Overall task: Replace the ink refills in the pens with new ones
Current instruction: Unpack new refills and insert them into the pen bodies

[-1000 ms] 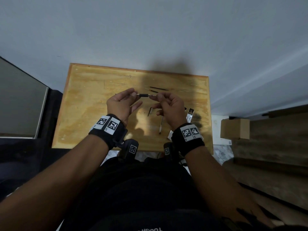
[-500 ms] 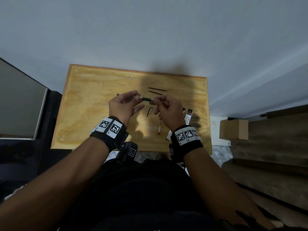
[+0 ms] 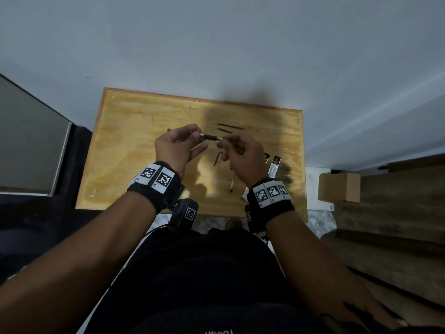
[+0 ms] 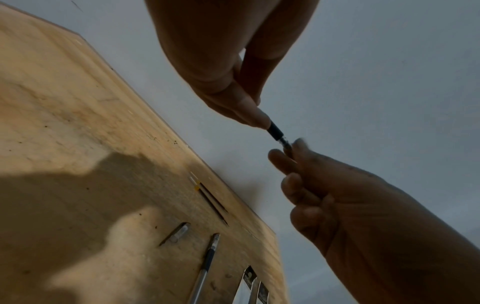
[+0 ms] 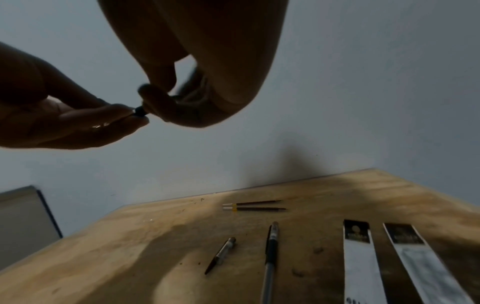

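Note:
My left hand [image 3: 193, 134] pinches a pen [image 3: 210, 136] by its barrel and holds it level above the wooden table [image 3: 125, 150]. The right hand [image 3: 223, 141] pinches the pen's silvery tip end beyond the black grip [image 4: 275, 132]. In the right wrist view only a bit of the black grip [image 5: 140, 111] shows between the two hands. Two dark refills [image 3: 228, 127] with pale ends lie side by side near the table's far edge. A short pen piece [image 3: 218, 159] and a second pen [image 3: 233, 183] lie below the hands.
Two long white packets [image 5: 358, 257] with dark tops lie at the table's right side. A grey wall runs right behind the table. A cardboard box [image 3: 339, 188] sits on the floor to the right, a grey panel [image 3: 29, 150] to the left.
Both hands have stayed on the pen above the table. My right wrist has turned a little at the tip end, and its fingers look blurred now.

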